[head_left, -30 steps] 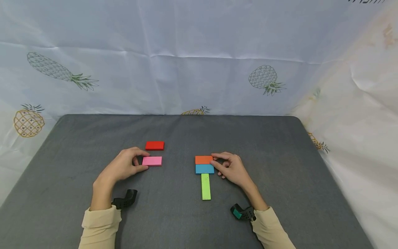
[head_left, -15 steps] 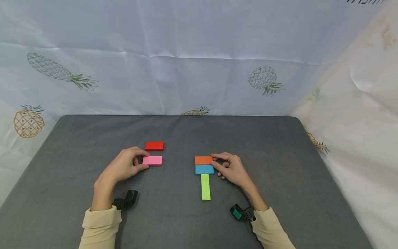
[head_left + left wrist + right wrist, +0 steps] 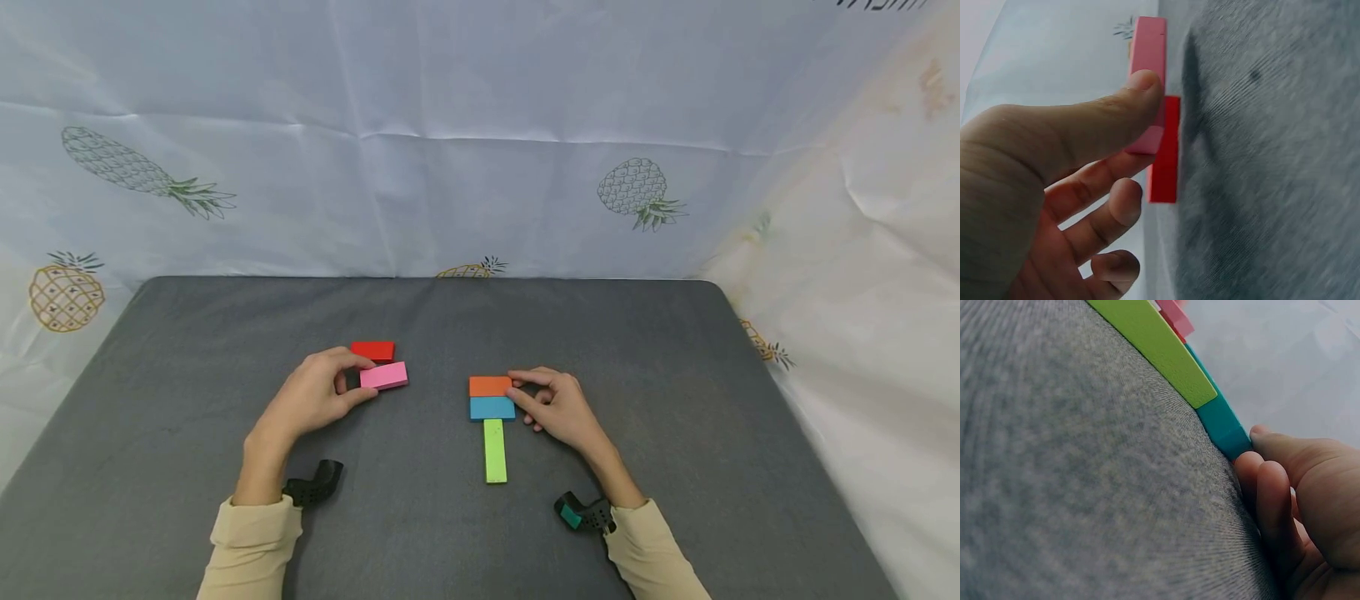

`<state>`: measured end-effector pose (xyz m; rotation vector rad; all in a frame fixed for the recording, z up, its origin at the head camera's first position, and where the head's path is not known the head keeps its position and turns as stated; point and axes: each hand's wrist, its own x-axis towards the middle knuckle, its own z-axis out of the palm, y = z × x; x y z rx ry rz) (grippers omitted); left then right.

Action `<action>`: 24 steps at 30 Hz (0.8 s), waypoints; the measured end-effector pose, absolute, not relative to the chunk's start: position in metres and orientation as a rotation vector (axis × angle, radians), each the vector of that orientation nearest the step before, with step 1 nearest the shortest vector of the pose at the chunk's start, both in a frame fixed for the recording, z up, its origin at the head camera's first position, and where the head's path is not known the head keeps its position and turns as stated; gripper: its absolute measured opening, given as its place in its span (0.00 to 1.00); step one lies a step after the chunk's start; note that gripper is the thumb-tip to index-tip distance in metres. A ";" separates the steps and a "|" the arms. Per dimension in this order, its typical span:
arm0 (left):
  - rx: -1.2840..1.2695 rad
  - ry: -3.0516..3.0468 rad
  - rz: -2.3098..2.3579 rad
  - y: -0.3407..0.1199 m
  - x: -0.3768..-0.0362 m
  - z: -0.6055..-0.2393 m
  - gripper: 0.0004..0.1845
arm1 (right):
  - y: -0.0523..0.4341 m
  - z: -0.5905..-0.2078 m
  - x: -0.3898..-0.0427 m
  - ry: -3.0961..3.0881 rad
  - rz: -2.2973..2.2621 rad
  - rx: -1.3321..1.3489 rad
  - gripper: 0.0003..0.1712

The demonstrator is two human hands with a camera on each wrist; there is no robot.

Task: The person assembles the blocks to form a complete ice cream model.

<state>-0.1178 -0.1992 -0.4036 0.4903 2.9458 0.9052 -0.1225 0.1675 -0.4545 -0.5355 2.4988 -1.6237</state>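
My left hand (image 3: 311,393) pinches a pink block (image 3: 385,376) by its left end, thumb on the near side. In the left wrist view the pink block (image 3: 1149,47) is raised off the grey cloth, its shadow beside it. A red block (image 3: 372,350) lies just behind, partly covered by that hand. My right hand (image 3: 558,407) holds the right end of an orange block (image 3: 489,386) between thumb and forefinger. Against its near edge lies a blue block (image 3: 492,408), and a lime green block (image 3: 495,451) runs from there toward me. In the right wrist view the orange block is hidden.
Grey cloth (image 3: 420,517) covers the table, rounded at its far corners. A white curtain (image 3: 480,200) printed with pineapples hangs behind and at the sides. Black wrist mounts (image 3: 315,483) stick out from both forearms.
My left hand has lifted the pink block and moved it right and slightly away from me; it is now tilted, overlapping the red block in view. The right hand stays at the orange block.
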 end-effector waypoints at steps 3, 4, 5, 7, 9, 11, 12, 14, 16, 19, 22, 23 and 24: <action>0.492 2.947 0.922 -0.193 -0.121 -0.407 0.16 | 0.169 -0.454 -0.123 2.506 -1.620 -0.536 0.19; 0.489 2.949 0.921 -0.192 -0.121 -0.408 0.17 | 0.169 -0.454 -0.122 2.503 -1.622 -0.536 0.19; 0.487 2.953 0.922 -0.191 -0.122 -0.409 0.17 | 0.169 -0.454 -0.122 2.503 -1.621 -0.538 0.20; 0.486 2.962 0.930 -0.188 -0.124 -0.410 0.17 | 0.168 -0.454 -0.123 2.503 -1.623 -0.530 0.19; 0.491 2.970 0.938 -0.184 -0.126 -0.410 0.16 | 0.169 -0.454 -0.123 2.501 -1.625 -0.523 0.19; 0.496 2.970 0.950 -0.180 -0.127 -0.410 0.16 | 0.169 -0.454 -0.123 2.502 -1.620 -0.518 0.19; 0.503 2.969 0.957 -0.178 -0.128 -0.410 0.16 | 0.169 -0.454 -0.123 2.504 -1.617 -0.516 0.19; 0.514 2.963 0.972 -0.173 -0.131 -0.410 0.15 | 0.169 -0.454 -0.123 2.506 -1.615 -0.517 0.19; 0.524 2.954 0.992 -0.168 -0.133 -0.409 0.15 | 0.170 -0.454 -0.123 2.510 -1.613 -0.518 0.19; 0.518 2.940 1.011 -0.159 -0.138 -0.409 0.15 | 0.170 -0.455 -0.123 2.510 -1.623 -0.525 0.18; 0.506 2.925 1.032 -0.150 -0.141 -0.408 0.15 | 0.170 -0.456 -0.123 2.499 -1.641 -0.547 0.18; 0.502 2.920 1.044 -0.147 -0.142 -0.407 0.16 | 0.170 -0.457 -0.123 2.499 -1.644 -0.553 0.18; 0.502 2.914 1.059 -0.144 -0.143 -0.407 0.16 | 0.170 -0.457 -0.123 2.497 -1.648 -0.559 0.18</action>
